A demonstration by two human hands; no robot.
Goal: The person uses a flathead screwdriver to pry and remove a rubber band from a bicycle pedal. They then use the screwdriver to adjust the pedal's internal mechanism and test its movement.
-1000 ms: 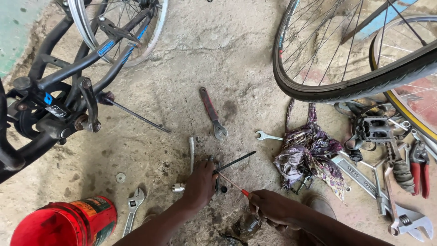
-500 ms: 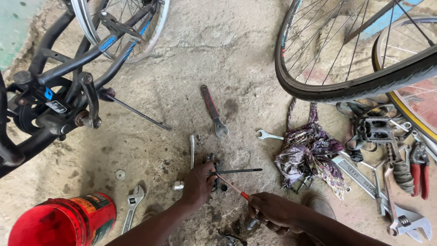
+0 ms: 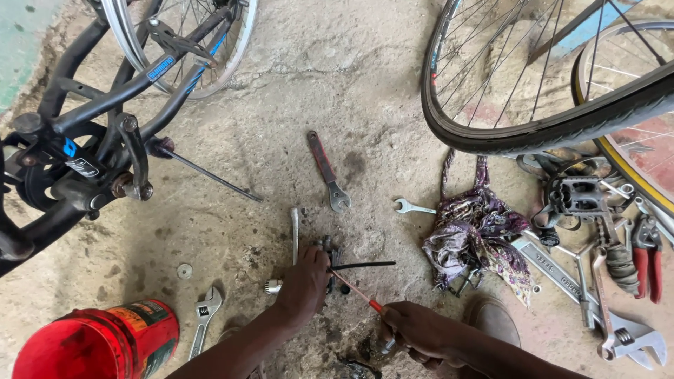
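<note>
Left hand (image 3: 303, 284) rests palm down on the concrete floor (image 3: 281, 91), fingers closed over a cluster of small dark metal parts (image 3: 331, 247); exact grip hidden under the fingers. Right hand (image 3: 414, 330) is clenched around a thin red-handled tool (image 3: 354, 289), its shaft angled up-left so the tip meets the parts beside the left fingers. Thin black rod (image 3: 364, 265) lies just right of the parts. Flat metal bar (image 3: 295, 234) lies just above the left hand. Further out: red-handled wrench (image 3: 327, 170), small open-end spanner (image 3: 413, 207), patterned rag (image 3: 479, 235), adjustable wrench (image 3: 204, 314), red bucket (image 3: 98, 344), bicycle wheel (image 3: 554, 126).
</note>
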